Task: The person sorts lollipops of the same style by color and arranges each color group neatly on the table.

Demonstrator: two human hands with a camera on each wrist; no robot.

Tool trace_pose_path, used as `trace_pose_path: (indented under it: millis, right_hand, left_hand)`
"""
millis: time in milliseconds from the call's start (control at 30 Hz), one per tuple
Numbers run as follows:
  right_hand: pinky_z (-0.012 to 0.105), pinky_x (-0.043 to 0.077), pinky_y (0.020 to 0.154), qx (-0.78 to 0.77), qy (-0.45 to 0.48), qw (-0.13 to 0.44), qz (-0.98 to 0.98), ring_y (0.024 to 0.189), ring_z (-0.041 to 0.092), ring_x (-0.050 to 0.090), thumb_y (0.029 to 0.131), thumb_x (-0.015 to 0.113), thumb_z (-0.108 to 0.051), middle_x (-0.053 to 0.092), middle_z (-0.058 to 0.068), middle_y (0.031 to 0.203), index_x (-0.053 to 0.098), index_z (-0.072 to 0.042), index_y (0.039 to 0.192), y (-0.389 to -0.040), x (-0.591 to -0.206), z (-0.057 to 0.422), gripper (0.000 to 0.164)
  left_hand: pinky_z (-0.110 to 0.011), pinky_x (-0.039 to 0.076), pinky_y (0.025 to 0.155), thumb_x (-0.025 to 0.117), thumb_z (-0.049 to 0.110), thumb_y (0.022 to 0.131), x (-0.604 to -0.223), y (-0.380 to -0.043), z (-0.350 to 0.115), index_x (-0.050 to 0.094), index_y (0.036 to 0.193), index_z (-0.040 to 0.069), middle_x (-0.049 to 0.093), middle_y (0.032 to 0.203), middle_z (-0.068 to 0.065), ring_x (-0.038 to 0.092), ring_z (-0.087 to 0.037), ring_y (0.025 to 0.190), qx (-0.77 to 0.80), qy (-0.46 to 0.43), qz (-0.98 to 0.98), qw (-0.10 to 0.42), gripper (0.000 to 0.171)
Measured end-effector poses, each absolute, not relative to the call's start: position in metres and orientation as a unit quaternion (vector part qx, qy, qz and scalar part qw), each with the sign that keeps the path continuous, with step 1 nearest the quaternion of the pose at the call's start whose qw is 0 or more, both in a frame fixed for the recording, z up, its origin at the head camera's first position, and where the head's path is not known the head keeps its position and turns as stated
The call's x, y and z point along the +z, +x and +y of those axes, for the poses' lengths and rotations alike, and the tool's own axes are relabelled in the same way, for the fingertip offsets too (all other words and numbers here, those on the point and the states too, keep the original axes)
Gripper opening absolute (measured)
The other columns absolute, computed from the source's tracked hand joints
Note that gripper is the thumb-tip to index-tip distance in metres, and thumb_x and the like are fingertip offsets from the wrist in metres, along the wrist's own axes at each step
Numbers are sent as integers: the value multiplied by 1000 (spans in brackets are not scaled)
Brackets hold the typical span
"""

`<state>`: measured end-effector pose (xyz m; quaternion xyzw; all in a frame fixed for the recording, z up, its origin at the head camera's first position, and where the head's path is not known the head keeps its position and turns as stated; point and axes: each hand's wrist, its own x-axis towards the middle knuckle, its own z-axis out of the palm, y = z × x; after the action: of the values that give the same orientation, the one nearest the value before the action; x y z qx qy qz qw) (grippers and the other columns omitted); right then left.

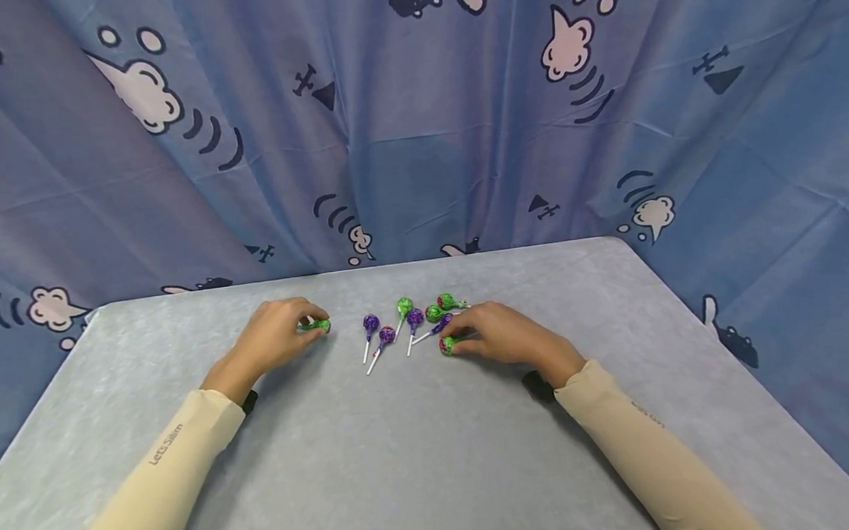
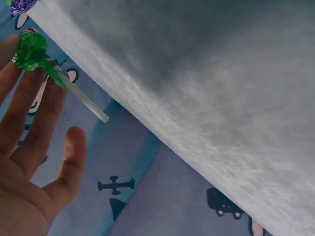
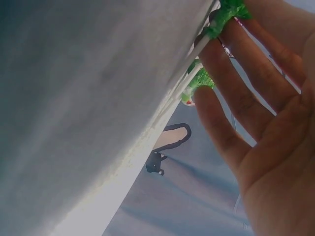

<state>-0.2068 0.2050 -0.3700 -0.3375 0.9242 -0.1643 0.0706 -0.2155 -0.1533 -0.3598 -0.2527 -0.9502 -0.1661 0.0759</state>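
Note:
My left hand (image 1: 275,332) pinches a green-wrapped lollipop (image 1: 324,326) by its head, at the left of the group of lollipops. In the left wrist view, that lollipop's white stick (image 2: 88,102) points out past the fingers. On the right, my right hand (image 1: 507,336) has thumb and fingertips on the head of another green lollipop (image 1: 446,346), low over the table; its stick is hidden under the hand in the head view. Close by the right fingertips lie a purple lollipop (image 1: 446,320) and a green-and-red lollipop (image 1: 434,314).
Between the hands, several purple lollipops (image 1: 370,323) lie with sticks toward me. A green lollipop (image 1: 405,305) and another green one (image 1: 447,301) lie farther back. The grey-white table (image 1: 375,454) ends at a blue patterned curtain (image 1: 421,171).

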Motion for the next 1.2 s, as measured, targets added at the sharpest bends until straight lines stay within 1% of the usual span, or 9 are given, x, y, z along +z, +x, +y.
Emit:
trace_pose_path:
  millis: [233,467,767,900,1000,1067,1200]
  right_hand:
    - [41,50,101,-165,-341,68,923,112,14,67,91,72,-33,73,-9,116,74,-23,118,-206,-369,206,28]
    - [41,51,100,-161,-339,61,925,112,14,67,91,72,-33,73,-9,115,74,-23,117,-206,-369,207,28]
    - [38,52,96,-173,-338,62,923,105,11,68,90,73,-32,74,-10,110,75,-24,113,-205,-370,205,25]
    - [38,52,95,-176,-335,64,923,104,10,68,90,73,-32,73,-11,110,75,-24,113,-205,-370,205,25]
    - [39,52,95,-175,-336,62,923,104,11,68,90,73,-31,73,-10,111,74,-23,114,-205,-370,205,25]
    - [38,53,95,-175,-338,61,923,103,10,68,91,73,-31,73,-10,111,75,-23,114,-205,-370,205,25]
    - [37,53,94,-175,-341,60,922,100,9,68,90,73,-32,73,-11,108,75,-23,112,-205,-370,205,23]
  left_hand:
    - [-45,52,78,73,17,89,-358,-201,-161,77,107,11,75,101,-6,68,-23,88,-182,-190,-963,55,19]
    - [-46,52,76,73,20,90,-363,-188,-165,76,108,12,74,104,-7,68,-24,90,-180,-145,-973,25,20]
    - [-47,52,76,73,21,90,-372,-184,-170,76,103,13,74,100,-8,68,-24,89,-187,-146,-971,32,16]
    - [-47,52,77,73,24,90,-372,-184,-174,76,105,13,75,102,-8,69,-24,90,-195,-143,-970,22,19]
    - [-46,52,77,72,27,91,-369,-185,-180,75,110,13,74,105,-9,68,-23,90,-208,-144,-968,4,24]
    - [-45,52,75,70,24,93,-367,-187,-184,74,114,12,74,109,-10,68,-23,91,-217,-155,-964,-9,25]
    - [-43,53,77,67,9,93,-365,-194,-195,71,120,7,71,116,-12,67,-22,93,-236,-219,-946,-24,27]
